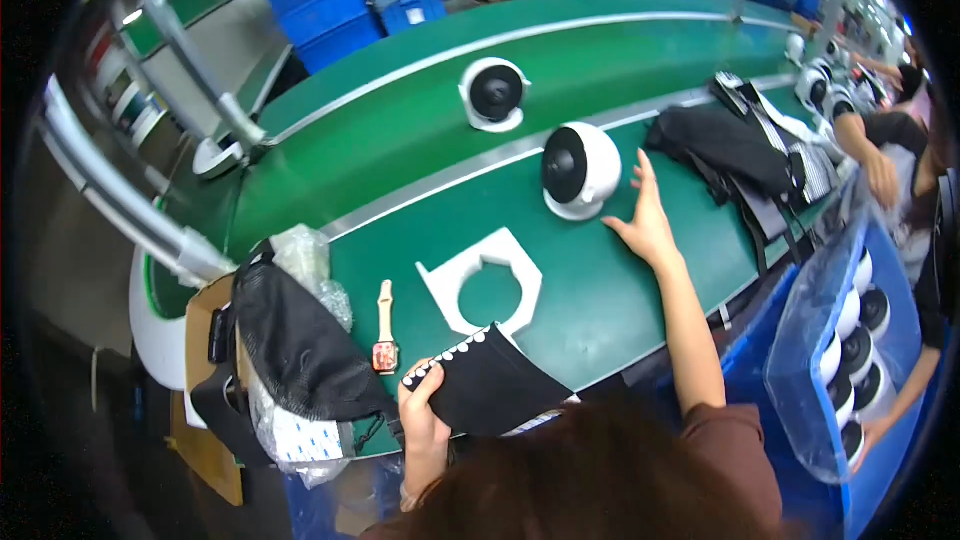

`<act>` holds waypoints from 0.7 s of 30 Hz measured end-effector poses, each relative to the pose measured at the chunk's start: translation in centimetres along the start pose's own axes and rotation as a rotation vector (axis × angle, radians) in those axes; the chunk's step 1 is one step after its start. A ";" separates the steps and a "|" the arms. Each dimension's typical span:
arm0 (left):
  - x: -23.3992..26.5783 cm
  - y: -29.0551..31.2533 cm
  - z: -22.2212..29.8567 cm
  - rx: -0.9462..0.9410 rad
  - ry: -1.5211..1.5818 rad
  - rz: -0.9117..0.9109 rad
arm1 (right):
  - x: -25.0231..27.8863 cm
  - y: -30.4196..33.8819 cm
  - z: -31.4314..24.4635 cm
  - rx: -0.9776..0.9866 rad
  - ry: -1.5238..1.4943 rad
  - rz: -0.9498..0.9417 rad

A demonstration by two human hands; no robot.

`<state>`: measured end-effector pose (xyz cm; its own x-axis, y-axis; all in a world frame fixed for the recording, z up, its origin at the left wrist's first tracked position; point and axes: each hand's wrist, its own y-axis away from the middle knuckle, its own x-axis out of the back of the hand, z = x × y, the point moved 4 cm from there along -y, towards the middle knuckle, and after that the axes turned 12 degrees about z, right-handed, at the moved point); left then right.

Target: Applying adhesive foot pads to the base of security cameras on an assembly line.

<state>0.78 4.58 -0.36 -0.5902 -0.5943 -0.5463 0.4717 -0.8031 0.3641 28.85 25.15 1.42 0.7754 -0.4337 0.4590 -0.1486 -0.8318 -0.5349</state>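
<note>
My left hand grips the edge of a black sheet with a row of white round pads along its upper border. My right hand is open, fingers spread, just right of a white ball-shaped device with a round black front and a white foot. A small gap shows between the hand and the device. Left of them on the green bench lies a white foam holder with a round cut-out. The black sheet's upper corner meets its lower edge. A watch with a light strap lies near my left hand.
A second white device stands on the green conveyor behind the bench. A black bag and bubble wrap lie at left, dark bags at right. A blue bin of white devices stands right, with another person's hand at it.
</note>
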 end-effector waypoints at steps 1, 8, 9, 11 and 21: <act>-1.0 0.9 1.4 -0.082 0.059 -0.043 | 0.2 0.0 -0.2 0.041 -0.025 0.031; -4.7 -3.1 11.0 -0.365 -0.168 -0.085 | 1.5 0.7 -0.2 0.052 0.095 0.097; -4.7 -4.9 11.5 -0.442 -0.324 -0.076 | 0.9 0.9 -0.7 0.044 0.095 0.069; -4.0 -6.4 12.2 -1.045 -0.987 0.224 | 0.3 1.0 -2.0 0.087 0.081 0.052; -6.3 -3.5 1.8 -1.234 -1.587 -0.506 | -0.1 -0.1 -1.2 0.058 0.043 0.167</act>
<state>1.71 11.05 3.19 -0.3885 -0.4340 0.8129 -0.1821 -0.8286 -0.5294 28.03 24.85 2.27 0.7154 -0.5798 0.3899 -0.2367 -0.7262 -0.6454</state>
